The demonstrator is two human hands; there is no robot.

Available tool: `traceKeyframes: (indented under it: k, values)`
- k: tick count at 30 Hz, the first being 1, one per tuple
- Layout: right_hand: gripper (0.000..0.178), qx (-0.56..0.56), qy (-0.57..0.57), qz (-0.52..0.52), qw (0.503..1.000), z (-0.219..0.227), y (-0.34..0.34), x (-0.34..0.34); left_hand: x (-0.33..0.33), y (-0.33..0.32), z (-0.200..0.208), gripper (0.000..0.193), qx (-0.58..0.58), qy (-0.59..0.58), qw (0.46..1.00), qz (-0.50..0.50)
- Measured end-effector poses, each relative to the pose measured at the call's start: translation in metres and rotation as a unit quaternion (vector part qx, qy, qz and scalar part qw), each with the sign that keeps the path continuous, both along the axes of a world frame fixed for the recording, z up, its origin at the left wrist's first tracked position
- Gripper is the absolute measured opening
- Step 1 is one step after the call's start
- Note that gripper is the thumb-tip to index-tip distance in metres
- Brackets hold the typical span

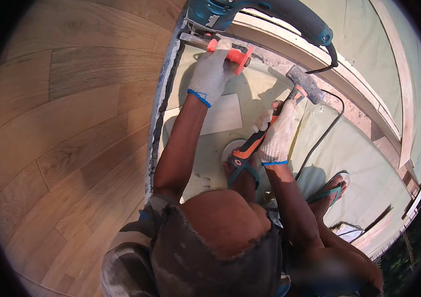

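My gloved left hand (209, 74) is closed around the red hand guard of a cold chisel (244, 60). The chisel lies nearly level, its steel blade pointing left to the edge of the plank floor and its struck end to the right. In my right hand (278, 132), also gloved, is a hammer (303, 84) with a scuffed grey head and an orange-and-black handle. I grip it partway up, so the head is raised to the right of the chisel, apart from it. The lower handle hangs over my sandalled foot.
Wood-look planks (81, 99) cover the left side, ending at a rough, raised edge. A teal-and-black power tool (294, 20) lies at the far side, its black cord (321, 138) running toward me. A flat pale piece (225, 115) rests on the greenish sheet; long strips (393, 44) lie right.
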State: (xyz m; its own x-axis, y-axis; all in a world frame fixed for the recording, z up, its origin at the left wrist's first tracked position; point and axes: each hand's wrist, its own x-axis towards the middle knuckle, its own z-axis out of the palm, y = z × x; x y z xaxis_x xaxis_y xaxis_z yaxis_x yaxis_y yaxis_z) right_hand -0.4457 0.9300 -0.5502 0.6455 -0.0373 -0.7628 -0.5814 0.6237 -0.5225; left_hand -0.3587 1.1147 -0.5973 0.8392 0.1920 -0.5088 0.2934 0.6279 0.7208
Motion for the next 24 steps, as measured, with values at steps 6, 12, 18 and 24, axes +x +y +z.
traceKeyframes:
  k: [6,12,18,24]
  values:
    - [0.042,0.055,-0.004,0.005,0.998,-0.008,-0.003,-0.005,-0.011,-0.017,0.007,0.028,0.005,-0.011,0.999,-0.050]
    - [0.040,0.070,-0.010,0.024,0.997,0.000,-0.003,-0.013,-0.005,-0.016,0.017,0.028,0.012,-0.047,0.999,-0.020]
    - [0.040,0.084,-0.019,0.018,0.996,0.004,-0.003,-0.015,0.005,-0.011,0.023,0.025,-0.016,-0.101,0.994,-0.041]
    - [0.040,0.081,-0.065,0.027,0.994,0.007,0.002,-0.020,0.010,-0.014,0.024,0.024,-0.073,-0.131,0.988,-0.027]
